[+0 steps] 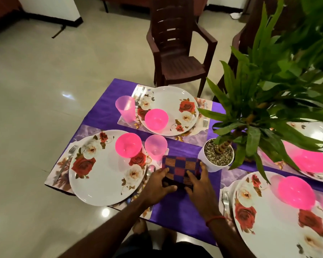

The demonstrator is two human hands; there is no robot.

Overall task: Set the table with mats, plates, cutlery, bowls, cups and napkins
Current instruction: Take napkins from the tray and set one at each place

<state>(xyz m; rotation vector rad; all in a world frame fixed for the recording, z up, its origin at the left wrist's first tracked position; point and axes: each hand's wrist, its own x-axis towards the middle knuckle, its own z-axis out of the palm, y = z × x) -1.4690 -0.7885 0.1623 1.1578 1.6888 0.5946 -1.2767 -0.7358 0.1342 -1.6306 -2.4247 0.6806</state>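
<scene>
A folded checked napkin [180, 167] in purple, red and orange lies on the purple tablecloth [101, 116] between two place settings. My left hand [159, 184] grips its left edge, thumb curled under the near side. My right hand [197, 185] grips its right edge, fingers spread over the top. Left of the napkin stands a white rose-patterned plate [103, 175] on a marbled mat [58, 175], with a pink bowl [128, 145] on it, a pink cup [155, 146] beside it, a fork [68, 159] at its left and a spoon [150, 169] at its right.
A second setting sits farther back: plate [172, 104], bowl [156, 120], cup [125, 108]. Two more plates with pink bowls [296, 191] lie at the right. A potted plant [217, 157] stands just right of the napkin, leaves overhanging. A brown plastic chair [177, 51] faces the table's far end.
</scene>
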